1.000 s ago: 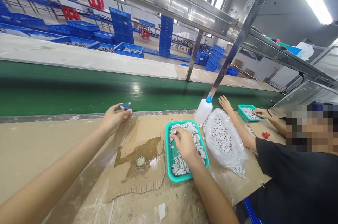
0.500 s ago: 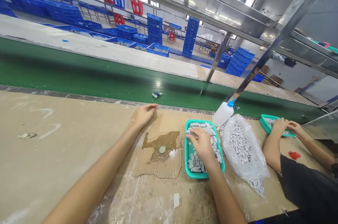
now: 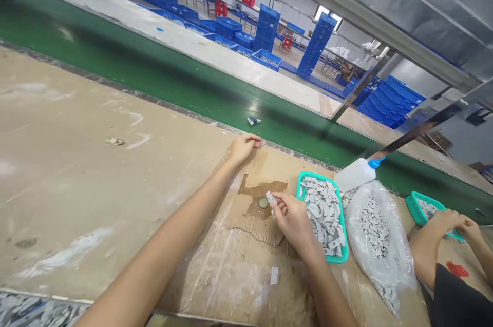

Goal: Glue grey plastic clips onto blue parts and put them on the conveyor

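Note:
My right hand pinches a small white plastic piece between thumb and fingertips, just beside a small round dish. That dish sits on a torn, wet-stained piece of cardboard. Along the far edge of the table rests my left hand, its fingers closed together; whatever they pinch, if anything, is too small to name. To the right of my right hand stands a green basket filled with similar white pieces.
A white bottle with a blue spout leans behind a clear bag of small parts. A co-worker's hands are over another green basket. Beyond the table edge runs a green conveyor belt, with a small part on it.
My right hand has left the basket and moved left to the cardboard, now with a white piece in its fingers. The left hand stays by the table edge. The camera view has turned.

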{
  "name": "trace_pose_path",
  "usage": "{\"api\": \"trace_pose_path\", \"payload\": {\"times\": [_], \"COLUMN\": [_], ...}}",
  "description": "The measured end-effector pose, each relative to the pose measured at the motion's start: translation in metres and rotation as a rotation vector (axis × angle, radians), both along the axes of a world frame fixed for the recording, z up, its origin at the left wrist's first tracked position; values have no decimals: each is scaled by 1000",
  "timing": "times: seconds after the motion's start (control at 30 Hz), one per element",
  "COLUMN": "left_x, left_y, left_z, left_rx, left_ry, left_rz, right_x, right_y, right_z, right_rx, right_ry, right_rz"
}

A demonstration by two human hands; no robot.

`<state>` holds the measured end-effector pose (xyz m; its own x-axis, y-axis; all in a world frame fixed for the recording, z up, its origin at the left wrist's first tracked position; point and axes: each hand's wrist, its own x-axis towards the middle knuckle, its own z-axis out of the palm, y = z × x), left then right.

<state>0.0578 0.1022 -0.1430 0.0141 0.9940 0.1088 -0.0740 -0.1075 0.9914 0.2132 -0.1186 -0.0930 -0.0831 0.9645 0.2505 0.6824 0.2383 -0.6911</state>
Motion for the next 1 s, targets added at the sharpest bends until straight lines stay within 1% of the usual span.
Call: {"api": "trace_pose_path", "payload": {"times": [0.07,0.3,0.5,0.6,0.73,1.0], "left_x": [0,3,4,3,2,2], "left_y": [-1,-4,-3,-3,-3,-6], "left_z": [2,8,7,6,7,11], "left_rx": [-7,-41,-54,-37,-20,-21], "left_ry": [-29,-85,-146,-131,-92,-57], "left_rz": [-15,-38,-37,-37,-46,-54], "right_x": [0,-1,-1,-1,-1,0], "right_y": [0,-4,-3,-2,-2,-2], "right_z": [-1,1,-3,-3,-1,-2], "right_rx": [14,8,65,85,101,87], "right_ry": [-81,-232,-355,-409,-448,-453], "right_rz": [21,96,98,123,140,144]}}
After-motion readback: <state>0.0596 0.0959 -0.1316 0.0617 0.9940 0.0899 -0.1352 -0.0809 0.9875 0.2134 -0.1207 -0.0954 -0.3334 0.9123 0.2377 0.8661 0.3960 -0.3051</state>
